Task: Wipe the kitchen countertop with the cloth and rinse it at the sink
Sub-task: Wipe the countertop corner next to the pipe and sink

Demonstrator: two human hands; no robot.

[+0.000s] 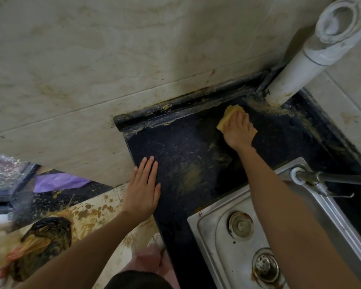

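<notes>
A yellow cloth lies on the dark speckled countertop near its back edge. My right hand presses flat on the cloth with spread fingers, covering most of it. My left hand rests flat and open on the counter's left front edge, fingers straight. Brownish smears streak the counter between the two hands, and crusted dirt lines the back edge. The steel sink sits at the lower right, with a metal faucet over it.
A white pipe rises from the counter's back right corner. Stained tiled walls surround the counter. The dirty floor at lower left holds a dark mop head and a purple bag. A shoe shows below.
</notes>
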